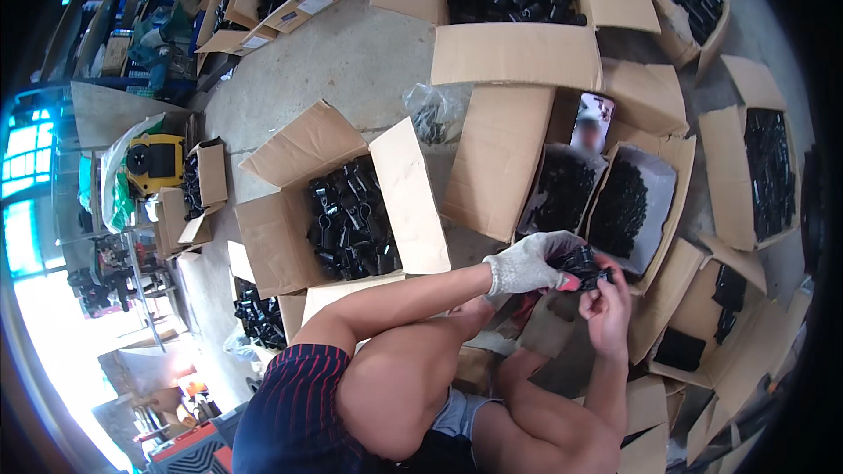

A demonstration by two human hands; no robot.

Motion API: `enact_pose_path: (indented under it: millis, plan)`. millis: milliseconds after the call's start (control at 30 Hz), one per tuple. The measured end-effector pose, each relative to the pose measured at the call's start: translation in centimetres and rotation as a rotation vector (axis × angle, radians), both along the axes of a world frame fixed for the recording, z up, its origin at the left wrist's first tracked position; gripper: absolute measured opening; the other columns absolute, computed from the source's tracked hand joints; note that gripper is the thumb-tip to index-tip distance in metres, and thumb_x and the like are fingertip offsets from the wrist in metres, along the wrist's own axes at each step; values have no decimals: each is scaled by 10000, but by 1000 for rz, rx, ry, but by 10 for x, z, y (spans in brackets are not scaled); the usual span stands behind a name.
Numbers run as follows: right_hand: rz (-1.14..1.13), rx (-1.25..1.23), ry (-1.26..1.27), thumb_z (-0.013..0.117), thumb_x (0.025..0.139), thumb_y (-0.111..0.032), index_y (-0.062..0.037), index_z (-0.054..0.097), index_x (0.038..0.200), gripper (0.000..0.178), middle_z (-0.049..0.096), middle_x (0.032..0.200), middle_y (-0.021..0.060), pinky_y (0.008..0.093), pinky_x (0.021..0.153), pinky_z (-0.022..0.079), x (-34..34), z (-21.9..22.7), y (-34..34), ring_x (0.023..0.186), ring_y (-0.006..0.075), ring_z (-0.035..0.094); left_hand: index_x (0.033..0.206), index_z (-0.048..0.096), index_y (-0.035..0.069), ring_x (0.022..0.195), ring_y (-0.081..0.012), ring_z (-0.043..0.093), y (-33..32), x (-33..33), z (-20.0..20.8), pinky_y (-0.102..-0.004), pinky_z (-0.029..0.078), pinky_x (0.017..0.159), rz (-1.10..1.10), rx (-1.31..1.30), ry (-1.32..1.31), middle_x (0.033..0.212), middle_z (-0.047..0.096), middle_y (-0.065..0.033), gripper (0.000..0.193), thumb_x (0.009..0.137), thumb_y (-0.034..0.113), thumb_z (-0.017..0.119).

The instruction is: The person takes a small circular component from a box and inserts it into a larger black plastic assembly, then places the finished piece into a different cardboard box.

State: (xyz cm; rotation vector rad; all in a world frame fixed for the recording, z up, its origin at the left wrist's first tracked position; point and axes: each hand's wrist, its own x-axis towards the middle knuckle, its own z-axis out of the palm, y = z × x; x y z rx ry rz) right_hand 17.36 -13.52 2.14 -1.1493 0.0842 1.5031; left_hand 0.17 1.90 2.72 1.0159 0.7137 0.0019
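A black plastic part (577,262) is held between my two hands; its exact kind is too small to make out. My left hand (525,265), in a whitish glove with a reddish thumb tip, closes on it from the left. Bare, my right hand (606,309) pinches its right side with bent fingers. Just beyond the hands stands a carton holding two grey trays of small black parts, the left tray's parts (562,184) and the right tray's parts (622,197). A phone (592,123) with a lit screen leans upright behind the left tray.
To the left, an open carton (272,228) holds black ring-ended parts. A larger carton (518,54) of black parts stands at the far side. More cartons (727,167) line the right. A clear plastic bag (435,110) lies on the concrete floor, and a yellow-black machine (156,164) stands far left.
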Motion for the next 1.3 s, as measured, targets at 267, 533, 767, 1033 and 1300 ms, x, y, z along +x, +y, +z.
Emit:
enact_pose_path:
  millis: [267, 533, 767, 1033, 1300]
  plan:
    - [224, 144, -261, 636, 1039, -187, -32, 564, 1363, 366, 643, 895, 24, 240, 761, 507, -15, 7, 6, 809, 85, 606, 1529, 348, 79, 1132, -237, 644, -19, -46, 2, -398, 573, 953, 349, -420, -170, 1288, 613, -111, 705, 964, 193, 753]
    - [129, 231, -482, 733, 972, -108, 9, 614, 1330, 395, 617, 1115, 11, 245, 874, 525, -9, 20, 13, 965, 76, 621, 1534, 350, 54, 1356, -213, 515, -15, -31, -9, -407, 501, 1093, 153, -149, -128, 1456, 526, -107, 774, 901, 79, 794]
    - [168, 199, -683, 756, 948, -79, 23, 694, 1061, 165, 639, 1066, 26, 224, 777, 507, -7, -2, 15, 902, 66, 622, 1576, 348, 28, 1354, -151, 501, -20, -18, 4, -328, 432, 1112, -64, -1, -21, 1486, 516, -87, 757, 911, -40, 703]
    - [-159, -60, -348, 520, 1106, -295, -69, 485, 1228, 260, 719, 1074, 123, 304, 838, 538, -16, -15, 17, 921, 145, 675, 1592, 323, 89, 1220, -157, 576, -24, -10, 11, -329, 491, 1052, 193, -57, 40, 1354, 590, -87, 801, 907, -35, 720]
    - [-38, -27, 106, 505, 1096, -254, -93, 476, 1398, 343, 593, 1380, 222, 510, 1010, 565, 2, 16, 2, 1222, 330, 640, 1594, 337, 90, 1218, -161, 574, -20, -26, 2, -333, 505, 1026, 199, 4, -103, 1307, 600, -110, 808, 895, -23, 725]
